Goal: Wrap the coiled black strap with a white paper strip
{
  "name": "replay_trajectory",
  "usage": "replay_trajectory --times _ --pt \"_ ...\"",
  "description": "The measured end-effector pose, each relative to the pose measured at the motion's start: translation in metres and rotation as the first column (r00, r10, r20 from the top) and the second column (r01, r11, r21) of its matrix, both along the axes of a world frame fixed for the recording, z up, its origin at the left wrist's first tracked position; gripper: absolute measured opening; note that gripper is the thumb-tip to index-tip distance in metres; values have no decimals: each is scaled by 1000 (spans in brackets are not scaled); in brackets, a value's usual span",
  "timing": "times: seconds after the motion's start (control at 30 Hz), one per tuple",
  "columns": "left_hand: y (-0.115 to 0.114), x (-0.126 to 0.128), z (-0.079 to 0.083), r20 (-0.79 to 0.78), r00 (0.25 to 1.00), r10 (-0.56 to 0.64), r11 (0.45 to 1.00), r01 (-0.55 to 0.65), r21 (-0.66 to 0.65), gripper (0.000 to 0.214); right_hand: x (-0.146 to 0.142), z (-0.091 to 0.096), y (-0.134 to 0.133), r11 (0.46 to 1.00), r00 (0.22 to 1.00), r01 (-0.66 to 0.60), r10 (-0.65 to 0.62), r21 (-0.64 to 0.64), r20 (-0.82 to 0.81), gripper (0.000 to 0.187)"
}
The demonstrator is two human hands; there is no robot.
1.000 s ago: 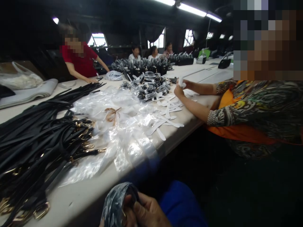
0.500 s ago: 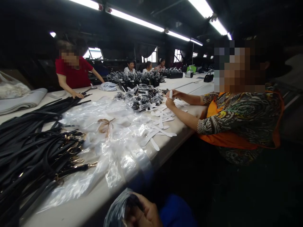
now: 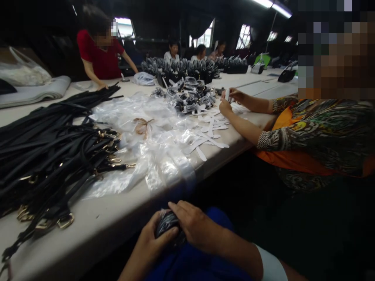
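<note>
Below the table's near edge, over my lap, both hands close round a coiled black strap in a clear plastic bag (image 3: 167,223). My left hand (image 3: 152,242) grips it from the left and below. My right hand (image 3: 195,228) covers it from the right, fingers curled over its top. On the table to the left lies a big pile of black straps with gold buckles (image 3: 47,156). Loose clear plastic bags (image 3: 146,144) are spread in the middle.
The long pale table (image 3: 96,226) runs away from me. A person in a patterned top sits at right, hands (image 3: 227,102) on white paper strips (image 3: 209,134). Bagged coiled straps (image 3: 190,99) are heaped further back. Another person in red (image 3: 101,58) stands across; others sit far behind.
The view has tipped down, so both hands and my forearms show. The plastic bag, earlier loose and standing up from my hands, is now pressed close round the coiled strap.
</note>
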State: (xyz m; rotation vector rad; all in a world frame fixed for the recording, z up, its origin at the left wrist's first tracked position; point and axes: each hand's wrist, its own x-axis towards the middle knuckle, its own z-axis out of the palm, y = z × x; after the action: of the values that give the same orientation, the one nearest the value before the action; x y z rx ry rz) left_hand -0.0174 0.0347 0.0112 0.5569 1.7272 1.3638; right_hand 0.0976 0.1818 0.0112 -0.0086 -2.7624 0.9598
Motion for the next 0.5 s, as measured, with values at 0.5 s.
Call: replay_trajectory --times 0.5 --pt "-7 11 -33 546 835 -65 990 -12 137 45 7 -2 2 993 994 -49 59 -110 91 49"
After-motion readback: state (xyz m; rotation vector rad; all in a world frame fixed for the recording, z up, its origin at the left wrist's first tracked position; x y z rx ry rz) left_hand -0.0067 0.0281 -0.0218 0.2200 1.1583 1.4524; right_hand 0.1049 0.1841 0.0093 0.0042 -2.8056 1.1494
